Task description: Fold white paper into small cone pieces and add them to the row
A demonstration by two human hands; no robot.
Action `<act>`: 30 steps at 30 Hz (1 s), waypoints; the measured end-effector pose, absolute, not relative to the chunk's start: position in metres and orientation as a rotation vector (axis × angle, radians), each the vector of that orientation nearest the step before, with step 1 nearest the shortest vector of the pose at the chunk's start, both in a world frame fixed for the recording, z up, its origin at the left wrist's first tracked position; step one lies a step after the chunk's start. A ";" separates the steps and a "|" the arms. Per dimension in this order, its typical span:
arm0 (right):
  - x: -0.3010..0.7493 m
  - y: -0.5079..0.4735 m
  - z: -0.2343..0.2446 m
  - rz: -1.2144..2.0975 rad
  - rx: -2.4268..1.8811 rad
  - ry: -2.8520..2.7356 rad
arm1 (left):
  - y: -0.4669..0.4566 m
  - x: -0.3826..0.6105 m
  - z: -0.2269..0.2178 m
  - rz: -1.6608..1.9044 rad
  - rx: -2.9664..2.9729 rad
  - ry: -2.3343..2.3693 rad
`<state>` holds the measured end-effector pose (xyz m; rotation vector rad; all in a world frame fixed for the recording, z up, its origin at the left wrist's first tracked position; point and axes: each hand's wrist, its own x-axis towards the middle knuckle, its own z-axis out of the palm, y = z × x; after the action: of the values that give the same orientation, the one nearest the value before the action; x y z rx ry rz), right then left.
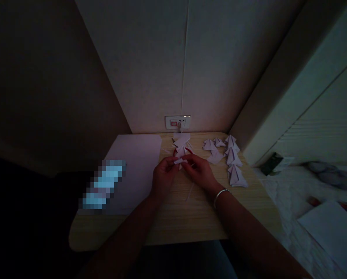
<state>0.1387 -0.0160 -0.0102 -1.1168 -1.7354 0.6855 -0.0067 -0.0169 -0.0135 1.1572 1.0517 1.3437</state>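
Between the fingertips of both hands is a small folded piece of white paper (180, 161), held above the middle of the table. My left hand (165, 174) pinches its left side, and my right hand (201, 172) pinches its right side. Just behind the fingers lie cut paper pieces (181, 138) and a red curved object (189, 150), partly hidden by paper and fingers. Folded paper shapes (235, 176) stand in a column to the right, with smaller folded ones (209, 145) beside them. A thin paper strip (190, 192) lies near my right wrist.
Large white sheets (138, 170) cover the table's left side, with a lit, pixelated phone-like screen (105, 184) over them. A wall socket (177, 122) with a plug sits behind the wooden table (190, 224). At right, a white sheet (333, 228) lies on a light quilted surface.
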 end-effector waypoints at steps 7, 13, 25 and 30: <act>0.136 -0.015 -0.012 0.827 -1.101 -1.642 | -0.015 -0.010 -0.015 1.326 1.187 1.167; 0.129 -0.015 -0.013 0.901 -1.137 -1.526 | -0.017 -0.009 -0.008 1.376 1.177 1.215; 0.117 -0.018 -0.012 1.006 -1.079 -1.249 | -0.018 -0.002 -0.010 1.527 0.971 1.041; 0.119 -0.018 -0.012 1.009 -1.047 -1.263 | -0.018 -0.003 -0.011 1.483 0.896 1.003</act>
<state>0.1188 -0.0182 -0.0123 -1.0469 -1.2627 1.0090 -0.0030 -0.0182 -0.0106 0.8960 1.0027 1.4832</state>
